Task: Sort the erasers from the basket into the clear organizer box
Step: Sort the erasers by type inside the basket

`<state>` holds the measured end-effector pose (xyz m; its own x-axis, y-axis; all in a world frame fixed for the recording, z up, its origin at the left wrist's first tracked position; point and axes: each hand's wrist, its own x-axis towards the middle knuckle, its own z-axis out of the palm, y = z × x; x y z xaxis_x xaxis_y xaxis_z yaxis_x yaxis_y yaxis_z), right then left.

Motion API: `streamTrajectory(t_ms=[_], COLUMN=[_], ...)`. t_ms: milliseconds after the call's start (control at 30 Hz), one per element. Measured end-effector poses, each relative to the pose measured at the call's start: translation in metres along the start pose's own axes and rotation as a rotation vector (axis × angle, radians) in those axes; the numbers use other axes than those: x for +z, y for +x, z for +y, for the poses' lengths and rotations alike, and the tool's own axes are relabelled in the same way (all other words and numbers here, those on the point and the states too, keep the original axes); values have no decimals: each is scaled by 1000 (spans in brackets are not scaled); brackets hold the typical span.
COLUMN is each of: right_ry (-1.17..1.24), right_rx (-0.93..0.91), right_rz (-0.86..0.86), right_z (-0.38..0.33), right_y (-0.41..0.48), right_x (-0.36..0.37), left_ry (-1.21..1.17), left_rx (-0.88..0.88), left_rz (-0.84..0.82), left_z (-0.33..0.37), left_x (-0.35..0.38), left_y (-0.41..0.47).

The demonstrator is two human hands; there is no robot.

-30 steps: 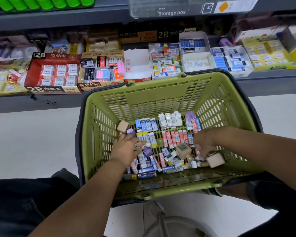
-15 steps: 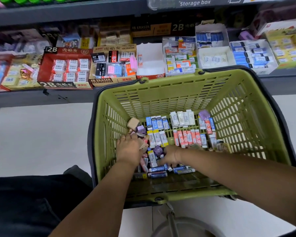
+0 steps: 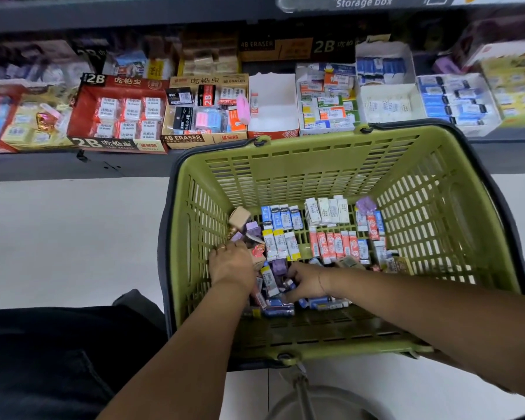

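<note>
A green basket (image 3: pixel 437 189) stands on the floor with several wrapped erasers on its bottom. Blue ones (image 3: pixel 281 218), white ones (image 3: pixel 326 210) and red-and-white ones (image 3: pixel 335 244) lie in rows. My left hand (image 3: pixel 231 266) is low at the basket's left wall, fingers curled over beige and purple erasers, with a beige eraser (image 3: pixel 256 257) held at the thumb. My right hand (image 3: pixel 308 283) reaches in from the right, its fingers curled into the loose pile around a small blue-and-white eraser (image 3: pixel 290 283). A clear box (image 3: pixel 315 3) labelled "Storage box" shows at the top edge.
A shelf behind the basket carries open display cartons of erasers, among them a red 2B carton (image 3: pixel 119 116) and a 4B carton (image 3: pixel 203 113). Pale floor tiles (image 3: pixel 73 237) lie to the left. My dark trouser leg (image 3: pixel 43 359) fills the lower left.
My right hand has moved from the beige erasers at the basket's right to the loose pile near its middle. My left hand has stayed at the left wall. The view has shifted left.
</note>
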<state>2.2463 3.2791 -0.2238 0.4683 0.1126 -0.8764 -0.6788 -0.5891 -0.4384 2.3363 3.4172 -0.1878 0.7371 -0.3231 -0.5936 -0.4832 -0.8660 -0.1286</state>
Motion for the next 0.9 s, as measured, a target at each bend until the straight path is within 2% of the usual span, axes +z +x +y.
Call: streamTrajectory(t_ms=[67, 167, 433, 633, 900], right_ry=[28, -56, -4, -232, -86], right_rx=[-1, -13, -2, 2, 19], right_rz=[-20, -17, -53, -145, -258], right_z=[-3, -12, -14, -18, 8], right_y=[2, 5, 7, 7, -10], right_x=[8, 15, 13, 5, -19], left_ry=[-14, -29, -69, -74, -54], left_rx=[1, 1, -11, 5, 6], left_rz=[8, 16, 13, 48, 61], left_z=[1, 1, 0, 0, -2], left_x=[1, 2, 4, 5, 9], left_y=[1, 0, 2, 3, 4])
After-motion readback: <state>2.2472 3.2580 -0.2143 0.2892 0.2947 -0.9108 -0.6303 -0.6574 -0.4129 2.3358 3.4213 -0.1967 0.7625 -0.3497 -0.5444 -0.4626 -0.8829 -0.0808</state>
